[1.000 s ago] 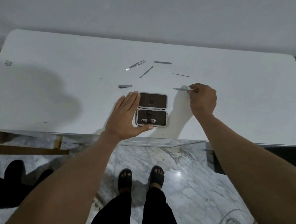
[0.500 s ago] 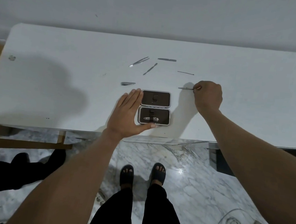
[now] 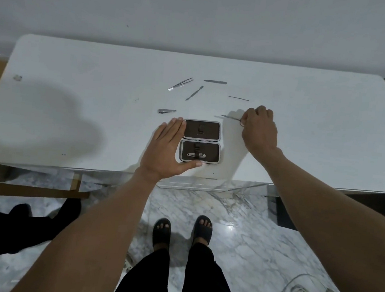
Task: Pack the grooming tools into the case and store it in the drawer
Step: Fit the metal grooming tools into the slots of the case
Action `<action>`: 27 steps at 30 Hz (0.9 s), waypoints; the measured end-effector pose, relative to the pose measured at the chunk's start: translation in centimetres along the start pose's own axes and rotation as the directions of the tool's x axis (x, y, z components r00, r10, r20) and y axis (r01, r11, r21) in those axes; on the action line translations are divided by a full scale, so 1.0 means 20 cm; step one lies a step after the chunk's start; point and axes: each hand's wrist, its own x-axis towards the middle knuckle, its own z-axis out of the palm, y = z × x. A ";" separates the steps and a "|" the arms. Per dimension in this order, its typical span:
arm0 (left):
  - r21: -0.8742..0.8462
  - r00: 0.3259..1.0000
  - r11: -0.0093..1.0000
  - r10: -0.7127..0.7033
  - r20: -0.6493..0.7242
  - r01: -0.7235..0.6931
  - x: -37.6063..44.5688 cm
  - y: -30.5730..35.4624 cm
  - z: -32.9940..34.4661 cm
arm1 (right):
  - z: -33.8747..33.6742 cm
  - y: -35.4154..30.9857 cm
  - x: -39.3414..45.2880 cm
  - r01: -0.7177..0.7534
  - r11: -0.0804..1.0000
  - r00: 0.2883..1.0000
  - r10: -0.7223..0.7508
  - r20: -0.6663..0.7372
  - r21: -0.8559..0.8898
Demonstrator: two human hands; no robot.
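While left hand (image 3: 166, 149) lies flat beside open case (image 3: 201, 141), right fingers (image 3: 244, 120) pinch thin tool (image 3: 230, 117), tweezers (image 3: 181, 83) beyond.

White table (image 3: 305, 146), open case (image 3: 201, 142), 6 loose metal tools

On the white rectangular table (image 3: 71, 114) we see a small dark-lined hinged case (image 3: 201, 141) lying open — a silver nail clipper (image 3: 197, 155) strapped in its near half. The left hand (image 3: 166, 150) lies flat against the case's left edge; the right hand (image 3: 259, 129) pinches a thin metal tool (image 3: 230, 117). Farther back lie silver tweezers (image 3: 181, 83).
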 end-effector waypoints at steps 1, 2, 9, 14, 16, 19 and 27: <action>-0.002 1.000 1.000 0.002 0.001 -0.002 0.00 0.00 0.00 | -0.01 -0.02 -0.02 0.040 0.999 0.999 -0.039 -0.004 0.014; -0.005 1.000 1.000 0.003 0.003 -0.003 0.00 0.00 0.00 | -0.03 -0.03 -0.05 0.080 0.997 0.997 -0.080 -0.007 0.022; -0.015 0.999 1.000 -0.013 0.040 0.013 0.00 0.00 -0.01 | -0.06 -0.10 -0.25 0.224 0.974 0.974 -0.223 0.035 -0.044; -0.020 0.999 1.000 -0.012 0.043 0.013 -0.01 0.00 0.00 | -0.06 -0.14 -0.34 0.250 0.961 0.966 -0.239 0.094 -0.122; -0.023 0.999 1.000 -0.010 0.044 0.011 -0.01 0.00 0.00 | -0.05 -0.15 -0.37 0.247 0.958 0.967 -0.235 0.096 -0.145; -0.028 0.999 1.000 -0.008 0.043 0.009 -0.01 0.00 0.00 | -0.05 -0.18 -0.39 0.235 0.959 0.970 -0.223 0.095 -0.156; -0.039 1.000 0.999 0.007 0.019 -0.006 -0.01 0.00 -0.01 | -0.05 -0.24 -0.40 0.211 0.964 0.973 -0.192 0.127 -0.164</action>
